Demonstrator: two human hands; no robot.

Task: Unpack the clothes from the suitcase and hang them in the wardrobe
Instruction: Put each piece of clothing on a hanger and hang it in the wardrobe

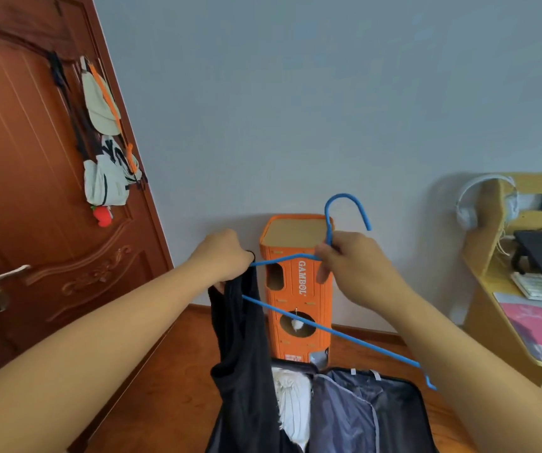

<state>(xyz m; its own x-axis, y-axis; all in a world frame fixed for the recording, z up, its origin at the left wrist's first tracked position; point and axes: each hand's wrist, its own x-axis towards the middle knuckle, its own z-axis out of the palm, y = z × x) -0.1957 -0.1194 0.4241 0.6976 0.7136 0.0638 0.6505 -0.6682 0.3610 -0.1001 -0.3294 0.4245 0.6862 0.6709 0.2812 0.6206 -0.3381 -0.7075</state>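
- The suitcase is seen lying open on the floor at the near centre, with white clothing left inside; if the hanging fabric is let go, it is likely to drop back in and need sorting again.
- A black garment is held up above the suitcase, its upper edge bunched at the left end of the hanger and the rest hanging straight down; a slide off that end is judged the main risk, since only one side appears threaded.
- The blue hanger is held tilted, its right end dipping low towards the near right; the tilt could let the fabric run along the bar, or the low tip could snag the suitcase lining.
- The left hand is curled around the garment's top edge at the hanger's left end; a loosened grip would release both.
- The right hand is pinched on the hanger just below its hook; a twist there could swing the hanger out of the neckline.
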